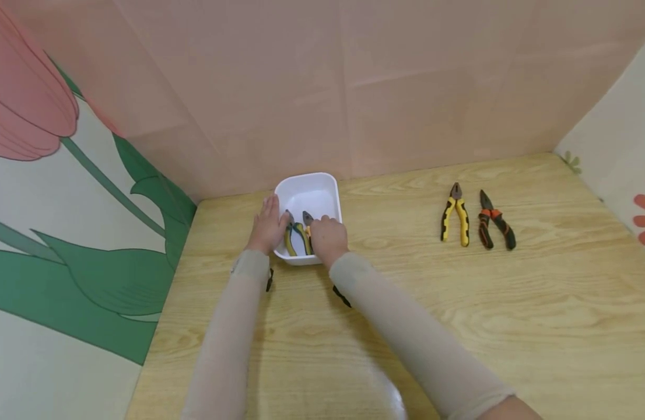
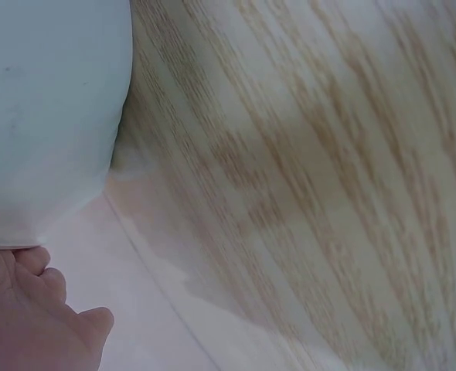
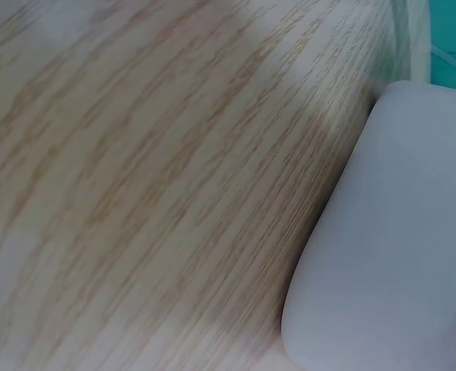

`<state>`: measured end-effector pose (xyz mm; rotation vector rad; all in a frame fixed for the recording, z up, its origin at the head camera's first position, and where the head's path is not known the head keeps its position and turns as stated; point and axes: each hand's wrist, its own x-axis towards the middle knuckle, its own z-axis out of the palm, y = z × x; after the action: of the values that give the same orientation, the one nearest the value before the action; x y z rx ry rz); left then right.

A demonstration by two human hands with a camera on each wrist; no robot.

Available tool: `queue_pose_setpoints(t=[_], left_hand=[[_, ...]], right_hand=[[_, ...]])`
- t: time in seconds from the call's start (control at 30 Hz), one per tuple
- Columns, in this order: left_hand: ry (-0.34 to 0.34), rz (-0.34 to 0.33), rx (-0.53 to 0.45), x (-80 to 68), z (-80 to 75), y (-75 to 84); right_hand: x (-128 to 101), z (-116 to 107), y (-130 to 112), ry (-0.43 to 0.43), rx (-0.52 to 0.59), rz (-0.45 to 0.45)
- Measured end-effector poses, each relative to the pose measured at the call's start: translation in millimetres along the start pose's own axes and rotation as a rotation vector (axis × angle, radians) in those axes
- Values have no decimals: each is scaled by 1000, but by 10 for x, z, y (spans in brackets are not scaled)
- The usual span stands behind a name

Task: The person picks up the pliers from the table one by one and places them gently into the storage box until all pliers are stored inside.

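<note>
The left hand (image 1: 268, 228) rests flat against the white tub (image 1: 322, 189), fingers straight. The right hand (image 1: 328, 236) curls over pliers (image 1: 305, 232) inside the tub; only the head view shows them. Two more pliers (image 1: 455, 214) lie well right. Both wrist views show only the tub's outer wall and the table (image 3: 135, 193).

Four pairs of pliers in all: two lie in the white tub (image 1: 322, 189) at the far left of the counter (image 1: 406, 326), one with yellow-and-black handles (image 1: 290, 238) and one with green-and-yellow handles (image 1: 304, 231). Two more lie on the right, a yellow-handled pair (image 1: 455, 214) and an orange-and-black pair (image 1: 494, 220). One tub, one counter, two hands.
</note>
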<state>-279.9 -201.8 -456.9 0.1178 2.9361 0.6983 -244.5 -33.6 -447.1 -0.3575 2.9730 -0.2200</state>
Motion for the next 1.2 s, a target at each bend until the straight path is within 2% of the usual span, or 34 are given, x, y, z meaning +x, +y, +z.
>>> queue_pose_setpoints(t=[0.17, 1.03, 1.2], left_hand=[[5, -1, -8, 13, -9, 15], [3, -8, -3, 24, -5, -31], [1, -12, 4, 15, 14, -33]], right_hand=[[-7, -15, 10, 34, 3, -4], [-42, -15, 9, 88, 33, -66], [-100, -20, 38, 148, 83, -76]])
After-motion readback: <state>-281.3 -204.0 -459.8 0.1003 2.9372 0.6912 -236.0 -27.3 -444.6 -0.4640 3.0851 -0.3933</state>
